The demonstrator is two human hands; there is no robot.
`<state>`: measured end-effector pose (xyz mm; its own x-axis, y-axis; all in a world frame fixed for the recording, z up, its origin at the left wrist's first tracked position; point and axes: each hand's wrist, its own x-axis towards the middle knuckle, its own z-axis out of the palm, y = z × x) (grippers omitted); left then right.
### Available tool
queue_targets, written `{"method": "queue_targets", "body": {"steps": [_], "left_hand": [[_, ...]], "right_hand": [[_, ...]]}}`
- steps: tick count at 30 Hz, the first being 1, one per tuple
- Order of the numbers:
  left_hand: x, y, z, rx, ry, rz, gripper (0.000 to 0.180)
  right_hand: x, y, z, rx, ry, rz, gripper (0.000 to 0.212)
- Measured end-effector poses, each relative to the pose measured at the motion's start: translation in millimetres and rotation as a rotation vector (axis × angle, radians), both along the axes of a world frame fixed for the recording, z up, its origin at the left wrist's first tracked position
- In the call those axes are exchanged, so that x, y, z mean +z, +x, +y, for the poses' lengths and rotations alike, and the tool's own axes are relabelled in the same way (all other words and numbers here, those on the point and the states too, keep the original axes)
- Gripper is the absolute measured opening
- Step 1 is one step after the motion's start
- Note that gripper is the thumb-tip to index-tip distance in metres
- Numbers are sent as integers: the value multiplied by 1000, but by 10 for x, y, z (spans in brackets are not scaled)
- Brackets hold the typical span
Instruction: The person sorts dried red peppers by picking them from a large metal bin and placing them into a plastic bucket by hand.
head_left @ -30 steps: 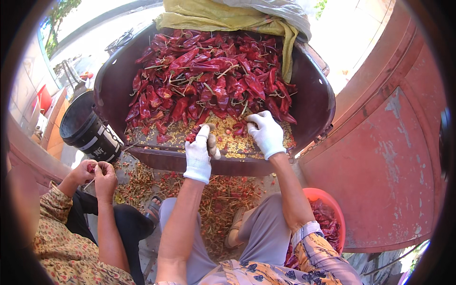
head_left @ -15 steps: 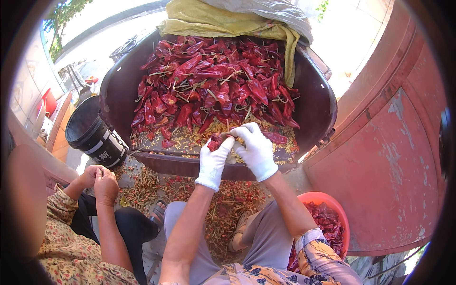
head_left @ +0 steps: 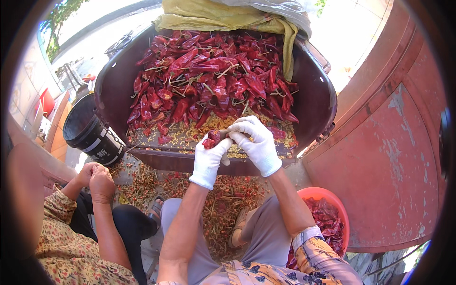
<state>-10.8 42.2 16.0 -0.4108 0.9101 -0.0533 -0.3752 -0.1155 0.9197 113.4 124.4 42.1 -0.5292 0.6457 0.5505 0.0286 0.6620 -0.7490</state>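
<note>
Over the near edge of a dark red metal cart, my two white-gloved hands work together. My left hand is closed round a dried red chili pepper, whose crumpled end sticks out above the thumb. The fingertips of my right hand are pinched at the pepper's stem end, close against the left thumb; the stem itself is mostly hidden by the fingers. Just beyond my hands a big heap of dried red chili peppers fills the cart, many with pale stems. Loose yellow seeds cover the cart's near floor.
At right, an orange-red basin holds dried peppers beside my leg. A black bucket stands left of the cart. Another person's hands are held together at left. Stems litter the ground. A yellow sack covers the cart's far side.
The view has shifted slightly. Both hands stay at the pepper; my right fingers have drawn a little higher, and the pepper's crumpled end shows more openly above my left hand.
</note>
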Motion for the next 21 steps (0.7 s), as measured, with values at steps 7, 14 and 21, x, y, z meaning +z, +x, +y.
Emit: {"method": "queue_targets", "body": {"steps": [7,14,21], "left_hand": [[-10,-33,-29,-139,5,-147,13],[39,-91,-65,-169,33,-206,14],[21,-116,-72,-203,69,-290,14]], "right_hand": [[106,26,-92,39,-530,-38,11],[-139,32,54,399,-1072,314,10],[-116,-13,-50,398,-1214,455,10]]}}
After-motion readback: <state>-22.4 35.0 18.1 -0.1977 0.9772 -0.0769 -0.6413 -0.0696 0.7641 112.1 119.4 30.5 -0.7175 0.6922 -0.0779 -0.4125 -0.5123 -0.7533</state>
